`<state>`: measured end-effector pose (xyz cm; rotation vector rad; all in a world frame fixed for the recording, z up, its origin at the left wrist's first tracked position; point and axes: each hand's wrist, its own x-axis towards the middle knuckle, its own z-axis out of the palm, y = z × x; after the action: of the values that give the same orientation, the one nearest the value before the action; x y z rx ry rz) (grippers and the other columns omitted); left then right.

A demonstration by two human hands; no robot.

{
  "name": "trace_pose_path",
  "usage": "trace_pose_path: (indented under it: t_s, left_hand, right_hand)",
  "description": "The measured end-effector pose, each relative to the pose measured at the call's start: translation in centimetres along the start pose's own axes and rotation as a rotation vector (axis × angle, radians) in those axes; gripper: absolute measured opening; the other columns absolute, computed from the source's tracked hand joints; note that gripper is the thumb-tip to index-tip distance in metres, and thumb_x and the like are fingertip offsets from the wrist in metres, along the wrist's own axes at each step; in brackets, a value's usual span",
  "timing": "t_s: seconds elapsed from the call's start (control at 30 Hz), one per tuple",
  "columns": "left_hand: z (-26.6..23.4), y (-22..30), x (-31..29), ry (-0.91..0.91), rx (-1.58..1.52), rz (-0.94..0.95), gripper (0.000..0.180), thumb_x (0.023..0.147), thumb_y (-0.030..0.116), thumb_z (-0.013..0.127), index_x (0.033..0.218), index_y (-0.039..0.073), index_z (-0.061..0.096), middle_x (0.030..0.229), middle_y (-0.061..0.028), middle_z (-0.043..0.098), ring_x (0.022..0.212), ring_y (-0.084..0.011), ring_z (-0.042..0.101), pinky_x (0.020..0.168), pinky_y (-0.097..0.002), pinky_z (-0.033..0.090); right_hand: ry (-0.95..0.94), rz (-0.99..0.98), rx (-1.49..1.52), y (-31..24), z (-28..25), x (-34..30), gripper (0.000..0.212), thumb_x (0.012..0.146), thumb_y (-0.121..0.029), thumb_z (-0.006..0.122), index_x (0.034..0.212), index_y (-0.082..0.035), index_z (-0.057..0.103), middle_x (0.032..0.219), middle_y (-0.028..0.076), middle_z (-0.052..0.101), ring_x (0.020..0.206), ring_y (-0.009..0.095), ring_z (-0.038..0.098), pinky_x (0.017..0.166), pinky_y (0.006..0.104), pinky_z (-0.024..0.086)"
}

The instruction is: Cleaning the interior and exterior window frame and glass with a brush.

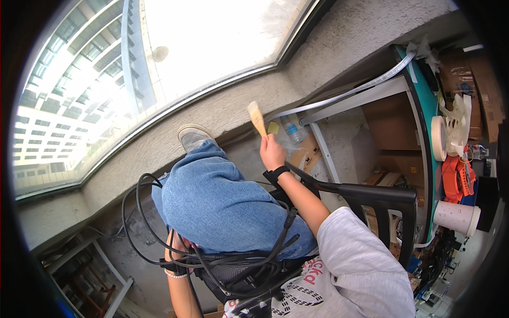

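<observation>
My right hand (272,153) is closed around the lower end of a flat brush (258,121) with a pale wooden handle and light bristles. The brush points up and away, in front of the concrete ledge and apart from it. My left hand (179,243) is low beside my thigh, mostly hidden behind loops of black cable (139,212) and my jeans; its fingers do not show. A bundle of the same cable lies across my lap, over a black bag-like mesh item (228,278). My bent leg in blue jeans (212,206) rests with its shoe (194,137) against the ledge.
A concrete sill (228,114) runs below a bright window. A black chair armrest (376,192) is under my right arm. On the right, a green-topped table (424,106) carries a tape roll (438,139), orange straps (458,177) and a paper cup (457,218). A plastic bottle (293,132) lies on the floor.
</observation>
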<state>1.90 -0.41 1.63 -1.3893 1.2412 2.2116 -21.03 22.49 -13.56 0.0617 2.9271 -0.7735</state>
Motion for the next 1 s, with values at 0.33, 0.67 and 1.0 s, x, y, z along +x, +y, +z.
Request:
trace_pose_path:
  t_s: [0.33,0.67,1.0]
  left_hand:
    - [-1.0,-0.8,0.8,-0.007,-0.040,0.001,0.034,0.086,0.031,0.035,0.094,0.000,0.045,0.067,-0.0094,0.054,0.050,-0.0187,0.051,0.042,-0.0276,0.041]
    - [1.5,-0.2,-0.5,0.179,-0.041,0.045,0.030,0.081,0.036,0.041,0.074,0.008,0.050,0.052,-0.0031,0.046,0.045,-0.0153,0.044,0.040,-0.0258,0.034]
    - [-0.3,-0.9,-0.1,-0.041,-0.027,0.161,0.033,0.084,0.031,0.041,0.095,0.000,0.046,0.069,-0.0078,0.054,0.056,-0.0168,0.052,0.047,-0.0264,0.041]
  right_hand:
    - [-0.265,-0.329,0.144,-0.7,0.7,-1.7,0.017,0.078,-0.024,0.043,0.081,-0.008,0.040,0.057,0.015,0.054,0.053,0.035,0.052,0.047,0.0457,0.039]
    - [-0.125,-0.163,0.151,0.5,0.4,-0.9,0.018,0.079,-0.026,0.044,0.083,-0.008,0.044,0.060,0.017,0.054,0.058,0.037,0.052,0.050,0.0460,0.038]
    - [0.066,0.063,0.123,3.2,-0.2,0.8,0.021,0.079,-0.025,0.042,0.086,-0.005,0.043,0.063,0.019,0.055,0.061,0.038,0.053,0.053,0.0469,0.040]
